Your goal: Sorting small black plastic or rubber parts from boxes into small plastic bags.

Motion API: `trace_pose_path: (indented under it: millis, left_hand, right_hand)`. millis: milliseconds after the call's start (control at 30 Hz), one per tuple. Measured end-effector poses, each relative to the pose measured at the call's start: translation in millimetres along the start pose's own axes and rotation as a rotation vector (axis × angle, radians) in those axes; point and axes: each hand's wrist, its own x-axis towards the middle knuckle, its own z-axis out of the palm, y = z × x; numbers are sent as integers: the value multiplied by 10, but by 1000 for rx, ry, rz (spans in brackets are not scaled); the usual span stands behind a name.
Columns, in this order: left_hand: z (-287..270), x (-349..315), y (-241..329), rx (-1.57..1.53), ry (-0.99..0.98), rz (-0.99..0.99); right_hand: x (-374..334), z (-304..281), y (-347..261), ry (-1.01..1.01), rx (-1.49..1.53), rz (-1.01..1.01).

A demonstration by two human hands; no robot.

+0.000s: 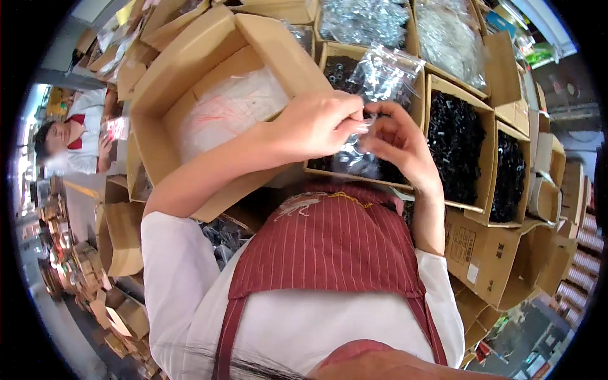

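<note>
My left hand point(316, 125) is closed in a pinch on the top edge of a small clear plastic bag point(356, 158). From the other side, my right hand point(405, 142) curls its thumb and fingers on the same edge. The bag hangs below my fingers; its contents are too blurred to name. Just beyond my hands, another clear zip bag point(387, 73) lies over an open carton of small black parts point(339, 68). Left of my hands stands a large open cardboard box point(183, 54) holding a pile of clear plastic bags point(231, 107) with reddish edges.
To the right, open cartons hold small black parts point(457, 142). Farther back are cartons of clear bagged pieces point(364, 22). Empty-looking cardboard boxes point(506, 259) stand at lower right. A person point(82, 130) in a white shirt is at far left, holding a pink-and-white item.
</note>
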Motion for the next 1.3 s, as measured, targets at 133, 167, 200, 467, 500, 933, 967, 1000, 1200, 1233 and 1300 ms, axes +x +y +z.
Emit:
trace_pose_path:
  millis: [133, 167, 200, 467, 500, 933, 967, 1000, 1200, 1233, 1300]
  left_hand:
    - [-145, 63, 129, 4, -35, -115]
    - [-162, 90, 128, -16, -101, -199]
    - [-168, 113, 118, -37, -166, -283]
    - [119, -31, -46, 55, -59, -98]
    - [133, -35, -41, 67, -54, -100]
    - [206, -74, -124, 46, 9, 18]
    - [200, -78, -115, 47, 8, 17]
    - [191, -85, -93, 51, -6, 31]
    - [194, -116, -36, 110, -2, 142]
    - [194, -108, -35, 155, 19, 208]
    - [211, -85, -24, 212, 34, 269]
  right_hand:
    - [-114, 6, 68, -167, 111, 116]
    - [-118, 9, 93, -156, 101, 106]
    - [-109, 24, 125, -167, 99, 106]
    - [-120, 53, 86, 180, -286, -476]
    - [-130, 32, 58, 136, -389, -543]
    - [-110, 11, 137, 166, -626, -490]
    - [-111, 17, 148, 149, -618, -468]
    - [-131, 21, 174, 148, -616, -469]
    - [-148, -184, 394, -80, 15, -209]
    - [-155, -169, 383, -83, 17, -208]
    - [-152, -120, 347, -96, 0, -278]
